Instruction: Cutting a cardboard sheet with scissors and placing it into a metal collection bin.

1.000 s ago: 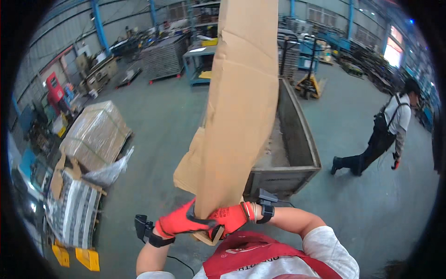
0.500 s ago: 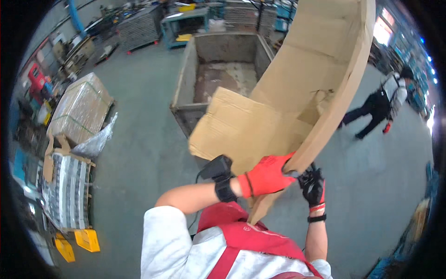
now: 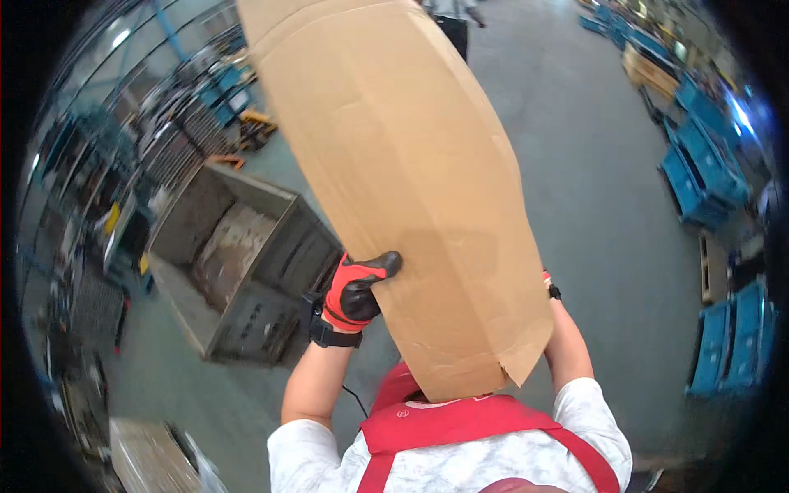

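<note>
A long brown cardboard sheet (image 3: 411, 172) stretches out from my chest, its near end against my red apron (image 3: 485, 427). My left hand (image 3: 358, 289), in a red and black glove, grips the sheet's left edge with the thumb on top; the fingers underneath are out of sight. Beyond the right edge only a sliver of my right hand (image 3: 547, 281) shows beside a dark wristband. The cardboard covers the rest of that hand, so its fingers are hidden. A small torn flap (image 3: 514, 371) sticks out at the sheet's near right corner.
Left of the sheet stands a large grey metal bin (image 3: 246, 316), open at the top. A wrapped load (image 3: 148, 456) sits at the lower left. Blue crates (image 3: 731, 337) line the right side. A person (image 3: 454, 25) stands far ahead, partly behind the cardboard.
My view has swung right, putting the bin to the left. The folded cardboard now lies flatter before me, and my left hand has shifted to its left edge. The person appears farther off.
</note>
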Available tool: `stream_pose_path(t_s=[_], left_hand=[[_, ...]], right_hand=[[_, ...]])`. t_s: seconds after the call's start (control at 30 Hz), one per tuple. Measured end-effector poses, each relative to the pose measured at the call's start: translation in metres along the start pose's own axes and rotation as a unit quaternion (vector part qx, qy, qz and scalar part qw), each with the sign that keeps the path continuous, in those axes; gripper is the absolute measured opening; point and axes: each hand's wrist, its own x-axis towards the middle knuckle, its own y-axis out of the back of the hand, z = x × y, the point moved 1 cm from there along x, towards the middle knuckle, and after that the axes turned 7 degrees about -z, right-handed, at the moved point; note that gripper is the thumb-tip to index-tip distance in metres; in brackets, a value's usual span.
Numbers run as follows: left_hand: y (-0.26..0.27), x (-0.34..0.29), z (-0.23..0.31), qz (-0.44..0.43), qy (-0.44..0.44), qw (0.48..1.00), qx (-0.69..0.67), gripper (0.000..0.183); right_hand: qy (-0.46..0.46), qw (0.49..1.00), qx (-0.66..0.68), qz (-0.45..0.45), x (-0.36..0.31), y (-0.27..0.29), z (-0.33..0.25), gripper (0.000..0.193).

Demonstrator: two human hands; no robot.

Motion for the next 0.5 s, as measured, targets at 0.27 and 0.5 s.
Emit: stream_pose_path(t_s=[0.27,0.5], left_hand=[[0.053,0.091,-0.149,0.021,0.207,0.971,-0.118,0.030],[0.071,0.176,-0.231,-0.036,0.164,0.985,-0.050,0.025]], right_hand=[[0.109,0.984,0.130,0.056,-0.083,-0.010,-0.052,0.062],[0.162,0.970,0.170,0.066,-0.062,0.000,-0.088,0.064]])
